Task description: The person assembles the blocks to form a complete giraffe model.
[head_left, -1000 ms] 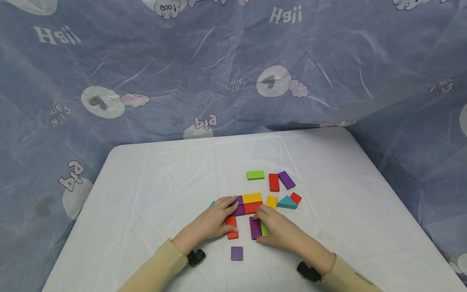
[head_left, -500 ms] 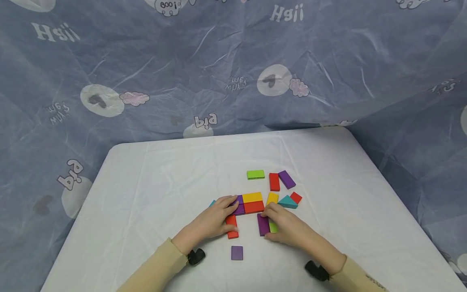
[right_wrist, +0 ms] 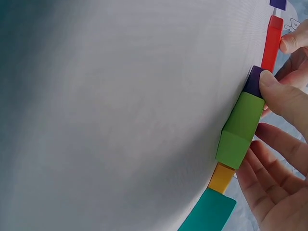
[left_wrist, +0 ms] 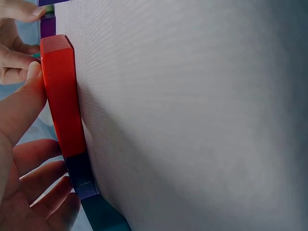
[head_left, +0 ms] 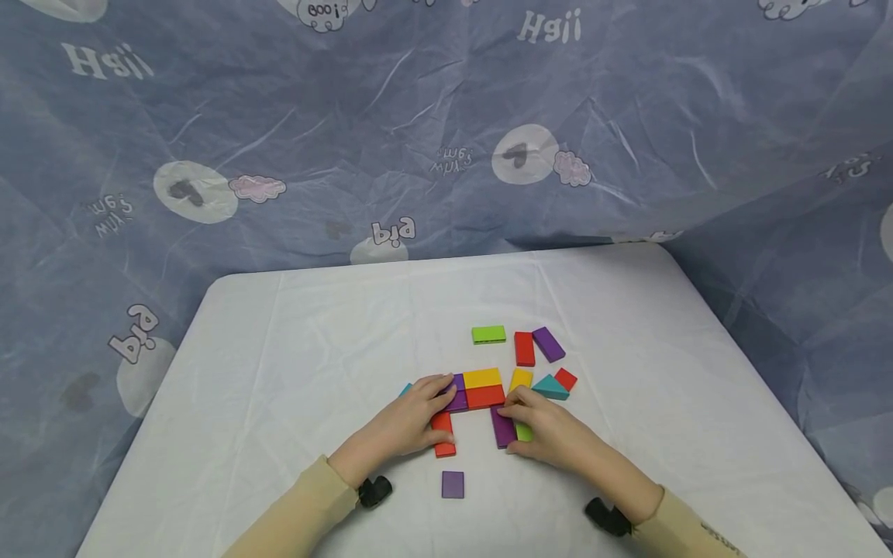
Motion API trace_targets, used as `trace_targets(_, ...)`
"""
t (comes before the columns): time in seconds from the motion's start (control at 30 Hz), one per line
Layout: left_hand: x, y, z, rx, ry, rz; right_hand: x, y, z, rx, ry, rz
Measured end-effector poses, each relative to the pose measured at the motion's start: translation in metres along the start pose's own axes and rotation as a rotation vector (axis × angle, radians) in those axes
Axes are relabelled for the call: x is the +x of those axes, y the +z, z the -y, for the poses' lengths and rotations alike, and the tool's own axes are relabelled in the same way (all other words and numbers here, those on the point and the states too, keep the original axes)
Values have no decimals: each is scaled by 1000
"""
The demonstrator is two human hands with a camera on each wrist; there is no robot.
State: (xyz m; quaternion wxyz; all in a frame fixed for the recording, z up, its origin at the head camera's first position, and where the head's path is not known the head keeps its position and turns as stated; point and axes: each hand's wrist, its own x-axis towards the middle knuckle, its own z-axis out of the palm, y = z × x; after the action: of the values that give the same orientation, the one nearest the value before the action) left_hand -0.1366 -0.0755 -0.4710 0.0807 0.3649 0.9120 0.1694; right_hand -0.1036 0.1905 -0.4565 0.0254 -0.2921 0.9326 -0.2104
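Note:
My left hand [head_left: 407,418] lies across the left part of a flat pattern of coloured blocks. Its fingertips rest on purple blocks [head_left: 458,401], and its thumb touches an upright red block [left_wrist: 62,96] below them. A bit of a blue block [head_left: 405,389] shows behind that hand. With thumb and finger at its two ends, my right hand [head_left: 551,430] pinches a purple block [head_left: 501,428] standing just under the pattern's right end. Against its right side is a green block [right_wrist: 242,115], partly hidden by the hand. A yellow block [head_left: 482,377] and a red block [head_left: 484,396] form the pattern's right half.
Behind lie a green block [head_left: 488,335], a red block [head_left: 525,349] and a purple block [head_left: 549,344]. To the right are a yellow block [head_left: 520,378], a teal triangle [head_left: 551,387] and a small red block [head_left: 566,378]. A purple square [head_left: 453,484] lies in front on the white table [head_left: 314,333].
My right hand has slid the purple block, with the green one beside it, right and slightly away, under the pattern's right end. My left hand stays put.

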Motion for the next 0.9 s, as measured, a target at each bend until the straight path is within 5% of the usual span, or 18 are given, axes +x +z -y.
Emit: trace_targets(0.9,-1,1,-1,1,-16,-2,1,0,0,-145,-48,31)
